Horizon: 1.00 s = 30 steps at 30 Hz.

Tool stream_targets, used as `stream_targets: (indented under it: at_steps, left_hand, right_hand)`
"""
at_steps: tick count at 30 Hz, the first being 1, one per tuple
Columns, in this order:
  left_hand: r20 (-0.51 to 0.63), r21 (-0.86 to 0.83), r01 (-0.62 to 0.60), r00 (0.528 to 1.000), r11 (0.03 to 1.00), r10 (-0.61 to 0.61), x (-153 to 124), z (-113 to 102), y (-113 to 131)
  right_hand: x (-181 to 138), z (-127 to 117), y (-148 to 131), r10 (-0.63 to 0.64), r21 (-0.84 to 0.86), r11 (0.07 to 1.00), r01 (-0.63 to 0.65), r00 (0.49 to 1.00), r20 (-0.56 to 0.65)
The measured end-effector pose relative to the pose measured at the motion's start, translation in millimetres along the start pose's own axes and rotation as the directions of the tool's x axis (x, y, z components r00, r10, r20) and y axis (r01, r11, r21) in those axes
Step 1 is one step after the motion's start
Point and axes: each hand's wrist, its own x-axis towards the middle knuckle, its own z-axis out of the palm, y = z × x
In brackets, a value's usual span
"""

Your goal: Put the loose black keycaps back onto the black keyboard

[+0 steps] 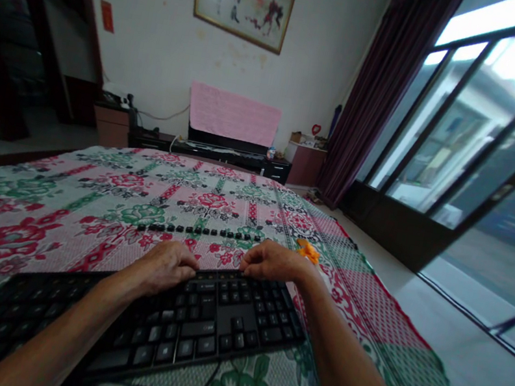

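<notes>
A black keyboard (195, 327) lies at a slant on the patterned cloth in front of me. Along its far edge the top row shows bare spots without keycaps. My left hand (170, 267) rests on that far edge, fingers curled and pressed together; whatever they may hold is hidden. At the top edge further right, my right hand (270, 262) pinches with thumb and forefinger; anything between the fingertips is too small to make out. Beyond both hands, several loose black keycaps (196, 230) lie in a line on the cloth.
An orange object (308, 251) lies past my right wrist. The flowered cloth (108, 198) covers the table. A cable (206, 382) runs from the keyboard's near side. Across the room stand a low cabinet (278, 171) and a screen under a pink cover (233, 115); glass doors (457, 121) are at right.
</notes>
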Motion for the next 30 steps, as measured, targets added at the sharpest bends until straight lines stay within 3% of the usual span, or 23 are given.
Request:
stream_targets:
  at_steps: [6, 10, 15, 20, 30]
  left_hand:
    - [-0.008, 0.007, -0.004, 1.000, 1.000, 0.004, -1, 0, 1]
    - [-0.005, -0.001, -0.017, 1.000, 1.000, 0.017, -2, 1, 1]
    - [-0.013, -0.012, -0.006, 1.000, 1.000, 0.006, -1, 2, -1]
    - [-0.008, -0.007, -0.002, 1.000, 1.000, 0.002, -1, 1, -1]
    - [-0.017, 0.002, -0.003, 1.000, 1.000, 0.003, -2, 0, 1]
  right_hand:
    - [-3, -2, 6, 0.097, 0.157, 0.983, -0.090, 0.994, -0.040]
    - [-3, -3, 11, 0.071, 0.168, 0.984, -0.064, 0.997, -0.039]
    - [-5, -4, 5, 0.075, 0.095, 0.993, -0.072, 0.997, -0.035]
    - [-6, -4, 1, -0.019, -0.048, 0.999, 0.018, 0.999, -0.035]
    - [-2, 2, 2, -0.039, -0.101, 0.994, 0.033, 0.998, -0.057]
